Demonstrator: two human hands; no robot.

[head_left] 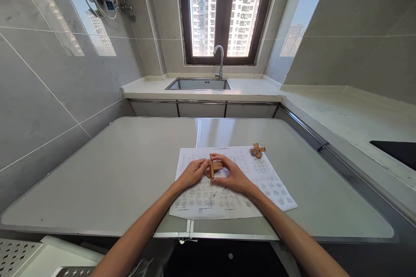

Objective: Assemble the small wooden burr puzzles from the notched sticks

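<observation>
Several brown wooden puzzle pieces are held between my two hands over the printed sheet. My left hand is closed, its thumb and fingers pinching the left side of the pieces. My right hand grips an upright wooden stick at its two ends, thumb below and fingers above. Other pieces sit crosswise behind that stick, partly hidden by my fingers. Under both hands lies the large paper sheet, printed with rows of small diagrams and a few tick marks. At its upper right corner rests a cross-shaped wooden puzzle.
The grey folding table has a seam down its middle. Beyond it are a counter with a sink and tap, below a window. A white counter runs along the right, and a tiled wall stands close on the left.
</observation>
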